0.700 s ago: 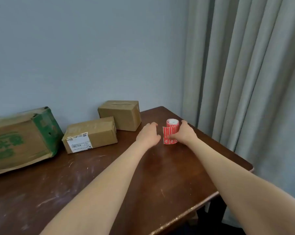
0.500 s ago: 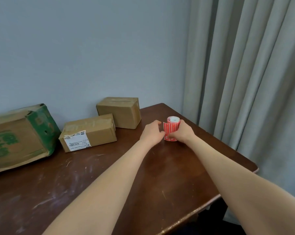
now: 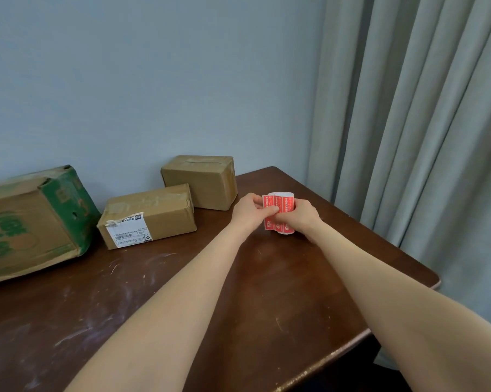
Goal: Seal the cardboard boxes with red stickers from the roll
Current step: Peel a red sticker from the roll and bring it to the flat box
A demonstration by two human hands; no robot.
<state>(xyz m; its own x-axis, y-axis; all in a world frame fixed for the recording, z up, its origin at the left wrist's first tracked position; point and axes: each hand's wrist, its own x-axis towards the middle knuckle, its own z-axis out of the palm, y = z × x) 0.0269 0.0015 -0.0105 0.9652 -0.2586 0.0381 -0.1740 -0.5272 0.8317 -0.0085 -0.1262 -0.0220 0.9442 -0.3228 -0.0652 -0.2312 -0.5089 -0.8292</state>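
Two bare hands close on a roll of red stickers above the far right part of a dark wooden table. The right hand wraps the roll from its right side, fingers curled tight against the red face. The left hand meets it from the other side, thumb laid across the front of the loose red strip and fingers tucked behind it in a close pinch. The roll stands upright between the two palms, its white top rim showing just above the fingers; whether its base touches the wood cannot be told.

The cardboard boxes wait to the left of the grip, all apart from both hands. Nearest is a small plain box, just beyond the left hand's knuckles, against the pale blue wall. Further left lies a flat box carrying a white shipping label, and furthest from the grip a large box with green print. Grey curtains hang to the right of the hands, past the table's edge.
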